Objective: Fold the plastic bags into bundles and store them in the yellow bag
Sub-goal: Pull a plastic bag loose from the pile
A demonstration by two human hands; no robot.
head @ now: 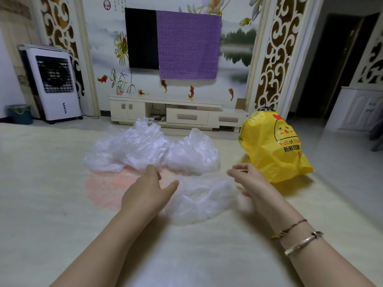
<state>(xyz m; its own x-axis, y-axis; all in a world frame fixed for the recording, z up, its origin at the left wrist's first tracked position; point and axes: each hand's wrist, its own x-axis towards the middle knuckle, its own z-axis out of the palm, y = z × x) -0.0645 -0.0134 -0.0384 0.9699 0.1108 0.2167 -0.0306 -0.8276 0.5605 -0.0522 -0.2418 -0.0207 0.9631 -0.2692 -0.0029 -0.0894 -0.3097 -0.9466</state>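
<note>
A pale cream floor (41, 183) runs to a far wall with a painted landscape mural (103, 38). A black television (141, 38), half draped in purple patterned cloth (187, 44), hangs above a low cream cabinet (165, 110). A white air cooler (53, 83) stands far left, a dark doorway (331, 65) far right.

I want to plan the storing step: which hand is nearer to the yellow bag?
The right hand. It hovers just beside the yellow bag, at its lower left edge. The left hand is farther away, over the pink bag, across the flat clear bag.
</note>
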